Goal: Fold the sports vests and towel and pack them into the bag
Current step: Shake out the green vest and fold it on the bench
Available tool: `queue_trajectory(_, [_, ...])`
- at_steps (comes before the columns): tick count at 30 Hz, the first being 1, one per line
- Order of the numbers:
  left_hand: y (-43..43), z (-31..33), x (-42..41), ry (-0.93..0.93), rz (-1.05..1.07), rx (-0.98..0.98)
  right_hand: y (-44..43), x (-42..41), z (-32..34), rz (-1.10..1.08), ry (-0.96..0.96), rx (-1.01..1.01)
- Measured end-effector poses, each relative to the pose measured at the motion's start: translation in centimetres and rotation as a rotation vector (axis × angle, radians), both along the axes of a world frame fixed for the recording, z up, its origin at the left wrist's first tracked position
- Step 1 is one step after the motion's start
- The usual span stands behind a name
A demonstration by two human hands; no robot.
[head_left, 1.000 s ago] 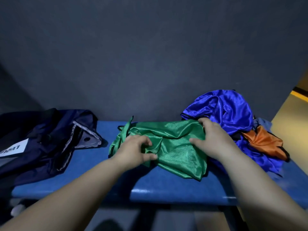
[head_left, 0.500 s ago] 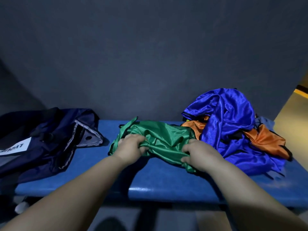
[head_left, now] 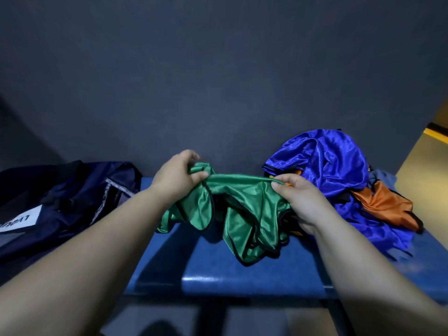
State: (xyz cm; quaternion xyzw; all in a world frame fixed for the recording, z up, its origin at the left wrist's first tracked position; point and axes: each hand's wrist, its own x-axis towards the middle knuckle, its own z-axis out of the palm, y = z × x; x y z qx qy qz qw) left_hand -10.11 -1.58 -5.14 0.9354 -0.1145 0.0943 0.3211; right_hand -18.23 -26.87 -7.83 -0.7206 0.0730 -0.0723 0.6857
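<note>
A shiny green vest (head_left: 242,209) with black trim hangs above the blue bench (head_left: 218,270), stretched between both hands. My left hand (head_left: 177,178) grips its left top corner. My right hand (head_left: 300,202) pinches its top edge on the right. The lower part of the green vest droops in folds onto the bench. A dark navy bag (head_left: 63,202) with a white label lies open on the left. On the right sits a heap with a blue vest (head_left: 334,161) on top and an orange vest (head_left: 385,204) partly under it.
A dark grey wall (head_left: 218,81) rises directly behind the bench. A pale blue-grey cloth (head_left: 383,178) peeks out behind the heap. A yellow floor strip (head_left: 426,170) shows at the far right. The bench's front edge runs just below the hanging green vest.
Both hands have lifted the green vest off the bench and pulled it apart sideways. The left hand rose up and back; the vest now hangs instead of lying bunched.
</note>
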Motion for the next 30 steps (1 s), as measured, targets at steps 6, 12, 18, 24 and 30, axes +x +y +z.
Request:
queue_trajectory(6, [-2.6, -2.7, -3.2, -0.109, -0.114, 0.026, 0.2, -0.1, -0.4, 0.097, 0.091, 0.101])
queue_trajectory(12, [-6.6, -5.6, -7.9, 0.268, -0.281, 0.359, 0.4, -0.2, -0.5, 0.185, 0.129, 0.220])
queue_trajectory(18, [-8.1, -7.5, -8.0, 0.079, -0.298, 0.489, -0.1, -0.5, -0.3, 0.186, 0.118, 0.269])
queue_trajectory(24, [-6.8, -5.1, -6.0, 0.182, -0.307, -0.058, -0.7, -0.7, 0.1, 0.147, 0.084, 0.298])
queue_trajectory(30, [-2.6, -0.4, -3.1, 0.419, 0.028, -0.806, -1.0, -0.7, 0.2, 0.028, 0.120, 0.151])
